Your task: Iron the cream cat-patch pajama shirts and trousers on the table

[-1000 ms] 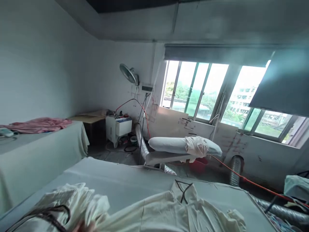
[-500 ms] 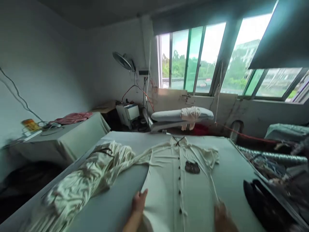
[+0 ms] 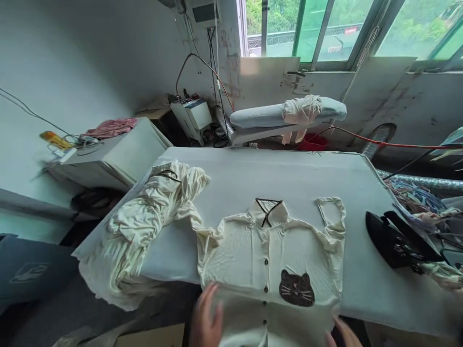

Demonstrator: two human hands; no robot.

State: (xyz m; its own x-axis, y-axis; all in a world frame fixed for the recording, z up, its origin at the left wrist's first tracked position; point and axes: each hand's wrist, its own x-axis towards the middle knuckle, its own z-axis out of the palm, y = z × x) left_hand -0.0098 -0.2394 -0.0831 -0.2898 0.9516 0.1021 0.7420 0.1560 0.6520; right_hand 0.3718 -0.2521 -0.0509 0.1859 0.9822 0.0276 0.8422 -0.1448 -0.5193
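daylight enters through the windows [image 3: 342, 38], and the hands [image 3: 207, 320] blur.

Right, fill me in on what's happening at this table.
A person has a cream shirt spread buttons up on the table, collar away from them, its lower part over the near edge. The left hand and right hand are at its two sides; blur hides whether they grip. A heap of cream cloth lies to the left, an iron to the right.
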